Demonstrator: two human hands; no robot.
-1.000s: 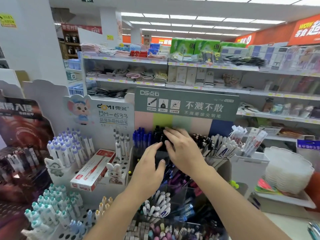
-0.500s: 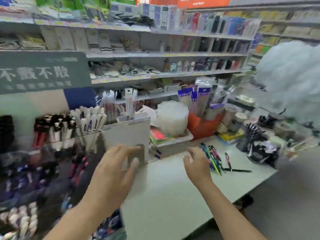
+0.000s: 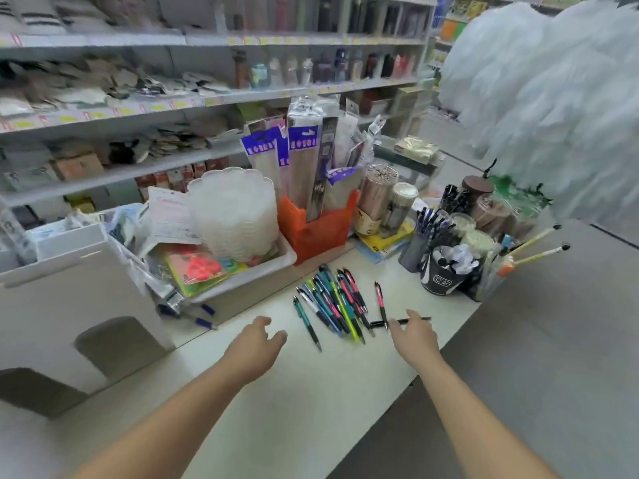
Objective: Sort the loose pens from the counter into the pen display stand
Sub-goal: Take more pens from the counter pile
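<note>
1. Here, the step in hand looks like the pickup: both hands reach out over the pale surface (image 3: 304,392) toward the loose pens (image 3: 333,305), with nothing lifted yet.
2. The left hand (image 3: 254,347) hovers near and left of the pens, fingers spread loosely, holding nothing.
3. The right hand (image 3: 413,335) sits at the right of the heap, fingers relaxed and empty, just over a black pen (image 3: 401,320) lying crosswise.
4. Next, the fingers probably need to close around a few barrels and gather them together.
5. The pens lie in a fanned heap in the middle of the surface, slim, in teal, pink, blue and yellow-green, with dark grips.
6. One pink pen (image 3: 381,303) lies slightly apart on the right.
7. The display stand is not clearly in view.
</note>
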